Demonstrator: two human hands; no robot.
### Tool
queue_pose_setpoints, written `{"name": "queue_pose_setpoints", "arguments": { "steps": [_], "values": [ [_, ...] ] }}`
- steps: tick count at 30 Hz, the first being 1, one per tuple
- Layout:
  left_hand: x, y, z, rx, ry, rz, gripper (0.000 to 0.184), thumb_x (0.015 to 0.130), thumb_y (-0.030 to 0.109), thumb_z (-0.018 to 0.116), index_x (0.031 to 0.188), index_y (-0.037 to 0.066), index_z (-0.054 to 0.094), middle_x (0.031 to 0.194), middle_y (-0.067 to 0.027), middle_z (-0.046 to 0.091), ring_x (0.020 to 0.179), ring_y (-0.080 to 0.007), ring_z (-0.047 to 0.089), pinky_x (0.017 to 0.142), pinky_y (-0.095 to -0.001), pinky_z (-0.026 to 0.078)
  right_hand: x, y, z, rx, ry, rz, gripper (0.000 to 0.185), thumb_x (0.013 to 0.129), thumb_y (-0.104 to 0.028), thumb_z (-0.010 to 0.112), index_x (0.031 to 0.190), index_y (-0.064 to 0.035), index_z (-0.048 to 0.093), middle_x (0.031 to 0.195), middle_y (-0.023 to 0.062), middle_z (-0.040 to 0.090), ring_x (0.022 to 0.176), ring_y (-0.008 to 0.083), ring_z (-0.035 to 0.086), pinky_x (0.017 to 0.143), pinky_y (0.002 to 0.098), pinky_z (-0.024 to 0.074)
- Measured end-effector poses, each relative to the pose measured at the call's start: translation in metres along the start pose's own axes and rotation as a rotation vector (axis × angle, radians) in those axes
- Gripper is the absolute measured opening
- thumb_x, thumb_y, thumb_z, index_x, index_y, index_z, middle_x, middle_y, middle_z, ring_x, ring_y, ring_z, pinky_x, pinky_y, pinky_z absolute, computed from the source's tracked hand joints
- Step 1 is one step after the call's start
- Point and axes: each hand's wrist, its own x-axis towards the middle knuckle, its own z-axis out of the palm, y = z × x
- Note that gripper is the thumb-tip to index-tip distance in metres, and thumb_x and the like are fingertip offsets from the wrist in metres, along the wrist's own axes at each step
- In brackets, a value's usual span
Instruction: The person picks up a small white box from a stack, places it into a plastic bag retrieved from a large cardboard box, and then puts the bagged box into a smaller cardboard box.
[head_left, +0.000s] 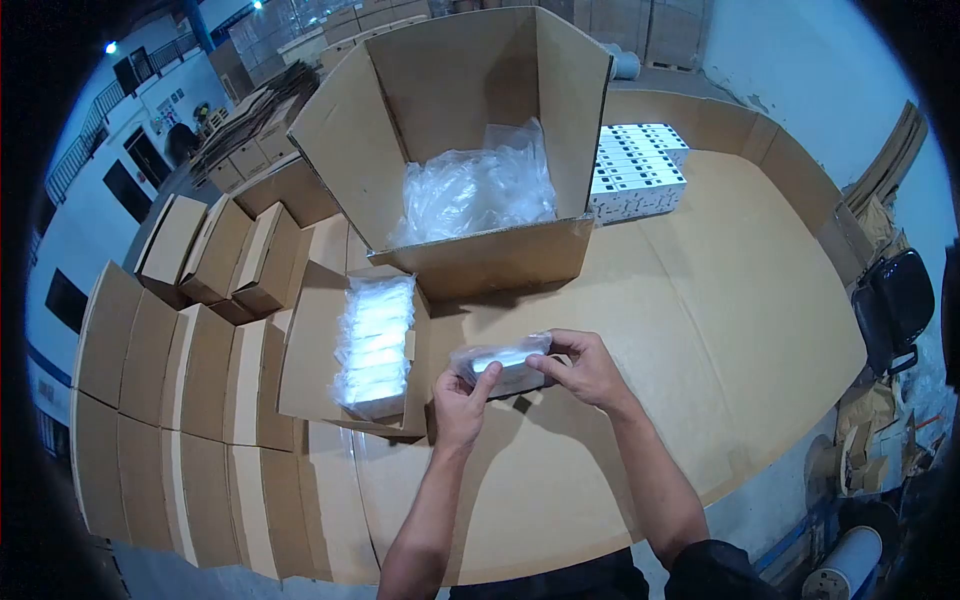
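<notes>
Between my two hands, above the cardboard-covered table, is a small white box in a clear plastic bag (512,369). My left hand (463,405) grips its left end, thumb on the near top edge. My right hand (583,368) pinches the right end, thumb on top and fingers behind. Just left of my left hand stands an open carton (418,345) holding a row of several plastic-wrapped white boxes (375,345). Beyond my hands, a larger open-fronted carton (480,262) contains a heap of clear plastic bags (480,185).
Stacked white boxes with dark markings (640,175) stand at the back right of the table (740,330), which has a raised cardboard rim (690,107). Several closed brown cartons (205,380) are stacked on the left. A black chair (893,305) stands beyond the right edge.
</notes>
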Motion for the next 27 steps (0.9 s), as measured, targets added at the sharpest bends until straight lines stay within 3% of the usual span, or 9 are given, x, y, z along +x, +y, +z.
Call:
{"name": "queue_pose_setpoints", "arguments": {
  "steps": [3, 5, 8, 15, 18, 23, 27],
  "values": [
    [0.000, 0.008, -0.001, 0.029, -0.063, 0.038, 0.020, 0.093, 0.009, 0.073, 0.111, 0.001, 0.070, 0.108, -0.0048, 0.070, 0.098, -0.0109, 0.063, 0.086, -0.0270, 0.050, -0.001, -0.001, 0.000, -0.040, -0.007, -0.010, 0.022, 0.092, -0.010, 0.073, 0.110, 0.0024, 0.072, 0.098, 0.0047, 0.072, 0.087, 0.0107, 0.064, 0.078, 0.0280, 0.0548],
    [0.000, 0.010, -0.001, 0.049, -0.059, 0.059, 0.017, 0.093, 0.009, 0.073, 0.108, 0.001, 0.071, 0.108, -0.0042, 0.070, 0.097, -0.0102, 0.062, 0.085, -0.0264, 0.050, 0.000, 0.001, 0.001, 0.045, -0.009, -0.088, 0.016, 0.091, -0.003, 0.070, 0.106, 0.0017, 0.073, 0.103, 0.0068, 0.073, 0.086, 0.0099, 0.065, 0.067, 0.0248, 0.0562],
    [-0.001, 0.010, -0.002, 0.084, -0.043, 0.102, 0.013, 0.093, 0.008, 0.072, 0.103, 0.000, 0.072, 0.106, -0.0034, 0.070, 0.094, -0.0093, 0.061, 0.082, -0.0253, 0.049, 0.000, 0.002, -0.001, 0.003, -0.029, -0.126, 0.015, 0.091, 0.000, 0.069, 0.105, 0.0021, 0.073, 0.106, 0.0081, 0.074, 0.084, 0.0094, 0.065, 0.065, 0.0250, 0.0569],
    [0.000, 0.009, -0.001, 0.092, 0.034, 0.170, 0.012, 0.093, 0.011, 0.074, 0.098, 0.001, 0.070, 0.099, -0.0018, 0.067, 0.089, -0.0088, 0.059, 0.079, -0.0249, 0.047, -0.001, -0.001, 0.000, -0.113, 0.055, -0.114, 0.007, 0.092, -0.004, 0.070, 0.088, 0.0010, 0.068, 0.099, 0.0086, 0.075, 0.077, 0.0073, 0.063, 0.062, 0.0235, 0.0529],
    [0.000, 0.010, 0.001, 0.090, 0.085, 0.134, 0.015, 0.093, 0.014, 0.075, 0.100, 0.002, 0.069, 0.096, -0.0011, 0.067, 0.087, -0.0082, 0.058, 0.078, -0.0249, 0.047, 0.000, 0.002, 0.000, -0.201, 0.087, -0.173, 0.015, 0.092, -0.008, 0.072, 0.083, -0.0010, 0.062, 0.092, 0.0081, 0.074, 0.072, 0.0068, 0.061, 0.063, 0.0233, 0.0502],
    [0.000, 0.009, 0.003, 0.101, 0.099, 0.145, 0.019, 0.093, 0.016, 0.075, 0.103, 0.002, 0.067, 0.095, -0.0018, 0.067, 0.087, -0.0082, 0.060, 0.079, -0.0251, 0.049, 0.003, 0.011, 0.002, -0.167, 0.115, -0.303, 0.016, 0.091, -0.009, 0.073, 0.084, -0.0020, 0.061, 0.084, 0.0052, 0.070, 0.081, 0.0079, 0.062, 0.069, 0.0260, 0.0508],
    [0.001, 0.008, 0.003, 0.101, 0.103, 0.118, 0.021, 0.093, 0.017, 0.075, 0.103, 0.001, 0.065, 0.096, -0.0033, 0.067, 0.088, -0.0087, 0.060, 0.080, -0.0254, 0.049, 0.002, 0.008, 0.001, -0.167, 0.096, -0.212, 0.015, 0.091, -0.008, 0.073, 0.087, -0.0013, 0.061, 0.091, 0.0071, 0.071, 0.087, 0.0109, 0.064, 0.078, 0.0294, 0.0523]
  ]
}}
